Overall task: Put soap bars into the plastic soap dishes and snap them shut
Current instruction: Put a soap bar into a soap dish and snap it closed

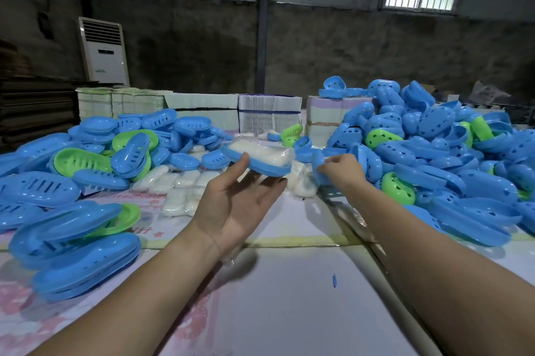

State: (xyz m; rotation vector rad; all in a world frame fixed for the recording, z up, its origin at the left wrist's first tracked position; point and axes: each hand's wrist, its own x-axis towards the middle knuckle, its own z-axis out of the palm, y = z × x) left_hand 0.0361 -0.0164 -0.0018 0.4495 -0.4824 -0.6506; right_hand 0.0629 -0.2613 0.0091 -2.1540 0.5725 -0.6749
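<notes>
Your left hand (240, 199) holds a blue dish base (257, 166) with a wrapped soap bar (260, 153) inside; your right hand (341, 169) pinches a blue lid (318, 163). The closing is not yet done.

Honestly nothing readable here. The table cover (289, 283) has pink lettering near its left edge, too blurred to make out, and the air conditioner (104, 51) has a tiny green logo, also illegible.

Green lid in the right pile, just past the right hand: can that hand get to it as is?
Probably not directly: the right hand already pinches a blue lid, though the green lid lies exposed atop the pile, close by.
</notes>
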